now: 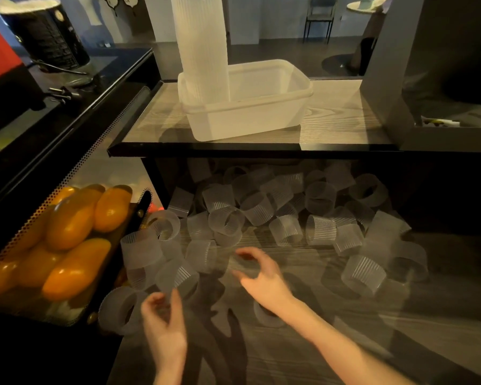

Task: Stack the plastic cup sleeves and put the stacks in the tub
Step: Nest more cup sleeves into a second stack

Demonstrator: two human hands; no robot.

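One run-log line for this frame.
left hand: open, empty | right hand: open, empty | loose cup sleeves: lower shelf | tall stack: upright in tub

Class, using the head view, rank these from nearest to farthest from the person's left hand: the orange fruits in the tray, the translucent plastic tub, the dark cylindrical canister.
From the left hand:
1. Orange fruits, just left, in the tray.
2. Translucent plastic tub, on the upper shelf ahead.
3. Dark cylindrical canister, far back left on the counter.
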